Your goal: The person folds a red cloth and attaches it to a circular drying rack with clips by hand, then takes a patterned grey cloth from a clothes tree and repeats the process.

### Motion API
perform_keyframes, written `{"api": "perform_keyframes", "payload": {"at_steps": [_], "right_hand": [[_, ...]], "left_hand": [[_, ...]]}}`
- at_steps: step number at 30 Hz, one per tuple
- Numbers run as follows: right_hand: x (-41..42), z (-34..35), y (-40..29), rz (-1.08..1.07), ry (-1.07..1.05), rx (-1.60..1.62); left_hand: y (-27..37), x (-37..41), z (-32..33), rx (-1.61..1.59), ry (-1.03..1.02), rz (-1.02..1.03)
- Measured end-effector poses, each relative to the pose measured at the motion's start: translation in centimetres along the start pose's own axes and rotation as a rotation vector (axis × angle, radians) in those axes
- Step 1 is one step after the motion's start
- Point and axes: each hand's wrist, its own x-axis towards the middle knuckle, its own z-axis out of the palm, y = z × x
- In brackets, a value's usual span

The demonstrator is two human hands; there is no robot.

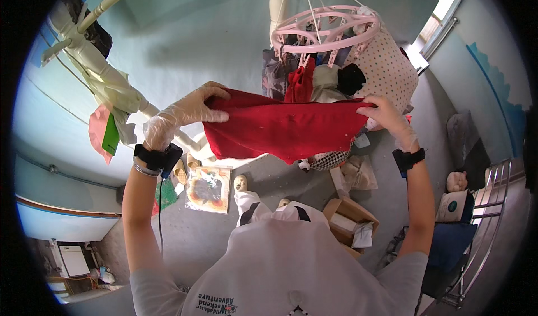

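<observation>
A red cloth garment (281, 125) is stretched out level in front of my chest, its kind hard to tell. My left hand (191, 108), in a clear thin glove, grips its left end between thumb and fingers. At the other end my right hand (384, 114), gloved the same way, pinches the upper corner. Just beyond the cloth hangs a round pink clip hanger (325, 48) on white cords. From its clips hang a small red item (300, 80), a black piece (352, 78) and a grey patterned cloth (277, 78).
A large polka-dot fabric (388, 64) bulges behind the hanger. At left a cream post (105, 74) carries pale cloth. On the floor are an open cardboard box (365, 215), a plastic-wrapped flat package (208, 190) and slippers (180, 173). A metal rack (496, 206) stands at right.
</observation>
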Motion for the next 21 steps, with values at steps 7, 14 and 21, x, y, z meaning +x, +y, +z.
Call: {"api": "perform_keyframes", "payload": {"at_steps": [7, 14, 21], "right_hand": [[0.9, -0.7, 2.1, -0.350, 0.086, -0.135], [0.7, -1.0, 1.6, -0.413, 0.148, -0.110], [-0.3, -1.1, 0.9, -0.361, 0.149, -0.083]], "left_hand": [[0.3, 0.3, 0.1, 0.138, 0.069, -0.066], [1.3, -0.1, 0.8, 0.537, 0.167, 0.065], [1.2, 0.5, 1.0, 0.272, 0.199, 0.145]]}}
